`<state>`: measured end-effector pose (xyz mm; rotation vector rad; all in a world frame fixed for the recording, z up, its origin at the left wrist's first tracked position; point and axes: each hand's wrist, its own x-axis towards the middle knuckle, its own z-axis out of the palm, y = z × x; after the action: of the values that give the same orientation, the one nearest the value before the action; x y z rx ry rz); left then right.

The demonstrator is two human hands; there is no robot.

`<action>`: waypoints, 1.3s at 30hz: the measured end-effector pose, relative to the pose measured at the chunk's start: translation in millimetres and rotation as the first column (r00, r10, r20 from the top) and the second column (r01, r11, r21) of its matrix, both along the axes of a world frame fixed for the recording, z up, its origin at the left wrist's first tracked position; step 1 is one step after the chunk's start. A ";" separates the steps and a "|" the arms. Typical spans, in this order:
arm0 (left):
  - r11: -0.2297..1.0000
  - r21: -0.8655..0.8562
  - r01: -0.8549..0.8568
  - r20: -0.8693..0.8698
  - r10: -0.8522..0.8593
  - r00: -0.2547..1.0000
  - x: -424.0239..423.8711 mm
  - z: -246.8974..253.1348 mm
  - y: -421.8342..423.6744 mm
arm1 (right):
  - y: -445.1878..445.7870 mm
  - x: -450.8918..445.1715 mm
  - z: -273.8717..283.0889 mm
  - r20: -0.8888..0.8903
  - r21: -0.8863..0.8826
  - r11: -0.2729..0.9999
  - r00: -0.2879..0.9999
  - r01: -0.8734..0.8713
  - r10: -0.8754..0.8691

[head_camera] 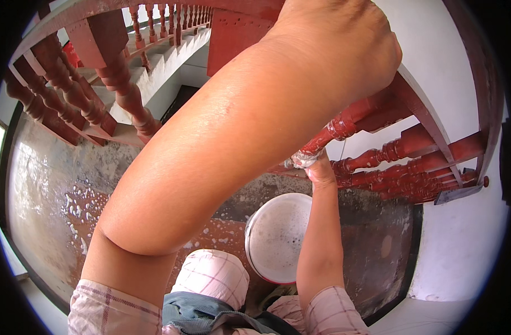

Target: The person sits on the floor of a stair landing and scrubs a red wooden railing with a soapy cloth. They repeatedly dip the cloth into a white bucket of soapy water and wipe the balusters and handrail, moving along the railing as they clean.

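Note:
My left arm reaches across the view from lower left to upper right. My left hand (356,46) is partly cut off at the top, by the red handrail (423,104); its fingers are hidden. Below it, my right hand (321,171) grips a wet, whitish cloth (304,160) around the lower part of a red turned baluster (318,140). White suds streak this baluster. A white bucket (278,238) of cloudy, foamy liquid stands on the floor beside my right forearm, which covers part of its rim.
More red balusters (406,167) run along the right, near a white wall (456,251). At upper left, another red balustrade (126,92) stands before a staircase (167,63). Suds and water spatter the brown and grey floor (88,205). My bent knee (211,272) is close to the bucket.

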<state>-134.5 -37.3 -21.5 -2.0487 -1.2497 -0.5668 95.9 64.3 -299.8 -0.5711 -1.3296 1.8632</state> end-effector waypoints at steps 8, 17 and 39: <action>0.986 0.159 -0.041 -0.044 0.048 0.998 -4.1 -1.4 -15.4 | -30.4 -88.2 -48.4 -0.261 0.279 0.479 0.545 0.833 -0.797; 0.994 0.063 0.088 0.062 -0.091 0.994 -1.2 -11.8 13.0 | -34.7 47.4 -20.0 0.532 0.382 0.908 0.761 0.174 -0.370; 0.945 0.185 -0.269 -0.107 0.292 0.950 12.6 -5.8 -12.2 | -40.4 -61.1 -101.5 0.190 0.687 0.373 0.341 0.623 -0.920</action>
<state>-121.9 -49.4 -27.3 -1.7010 -1.3368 -0.3805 34.8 23.9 -401.3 -1.2787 -1.3913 0.4208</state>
